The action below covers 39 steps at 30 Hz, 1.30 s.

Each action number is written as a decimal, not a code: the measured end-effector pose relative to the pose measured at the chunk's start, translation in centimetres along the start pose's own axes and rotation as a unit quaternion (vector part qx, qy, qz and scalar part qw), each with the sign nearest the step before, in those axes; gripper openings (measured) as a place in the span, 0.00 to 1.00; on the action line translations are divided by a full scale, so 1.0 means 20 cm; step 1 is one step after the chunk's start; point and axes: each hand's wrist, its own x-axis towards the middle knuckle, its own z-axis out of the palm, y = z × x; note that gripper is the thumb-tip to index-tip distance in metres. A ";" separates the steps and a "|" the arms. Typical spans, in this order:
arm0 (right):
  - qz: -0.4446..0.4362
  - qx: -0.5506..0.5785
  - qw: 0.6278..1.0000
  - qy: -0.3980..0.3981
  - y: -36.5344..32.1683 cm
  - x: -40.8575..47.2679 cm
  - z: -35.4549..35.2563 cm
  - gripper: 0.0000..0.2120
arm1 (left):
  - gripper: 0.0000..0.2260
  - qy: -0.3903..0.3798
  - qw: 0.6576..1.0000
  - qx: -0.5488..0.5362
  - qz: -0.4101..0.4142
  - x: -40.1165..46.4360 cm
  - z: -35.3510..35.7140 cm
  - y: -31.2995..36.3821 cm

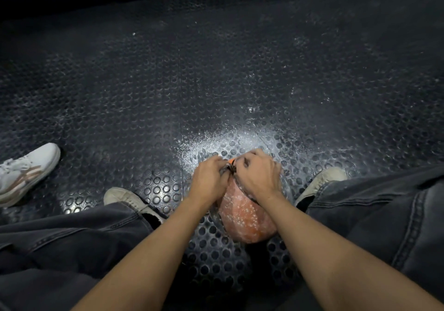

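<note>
Seen from the head camera, looking down between the person's knees, an orange bag (245,217) flecked with white sits on the dark studded floor mat (216,70). It lies between the two feet, near the lower middle of the picture. Its top is gathered into a dark twisted neck (228,169), with a spot of brighter orange showing just beyond it. The left hand (209,178) curls its fingers down over that neck from the left and pinches it. The right hand (260,173) comes in from the other side, knuckles up, fingers bent in on the same bunch of material. The two hands meet closely over the top of the bag (what exactly the fingertips do is hidden beneath them). Both forearms are bare. A patch of white powder (216,140) dusts the mat just beyond the hands. The person's own pale shoes stand on either side of the bag, the left shoe (125,199) and the right shoe (324,181), under dark grey trouser legs (384,214). Well apart, at the left edge, lies another white sneaker (26,168) with brownish stripes
</note>
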 end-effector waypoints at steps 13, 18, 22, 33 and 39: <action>0.023 -0.100 0.995 -0.001 0.04 -0.07 0.01 0.24 | 0.06 0.035 0.998 -0.033 -0.027 -0.07 0.00 -0.06; 0.030 -0.054 0.998 -0.001 0.04 -0.01 -0.01 0.23 | 0.08 0.056 0.997 -0.026 0.046 -0.20 0.04 -0.09; 0.025 -0.057 0.998 -0.012 0.04 0.07 -0.03 0.24 | 0.09 0.080 0.996 -0.035 -0.015 -0.02 0.04 0.02; -0.007 -0.037 0.999 -0.026 0.07 0.16 -0.08 0.21 | 0.08 0.076 0.996 -0.019 0.033 0.06 0.03 0.04; 0.014 -0.012 1.000 -0.021 0.10 0.20 -0.12 0.18 | 0.09 0.040 0.992 -0.018 0.116 -0.18 0.07 -0.08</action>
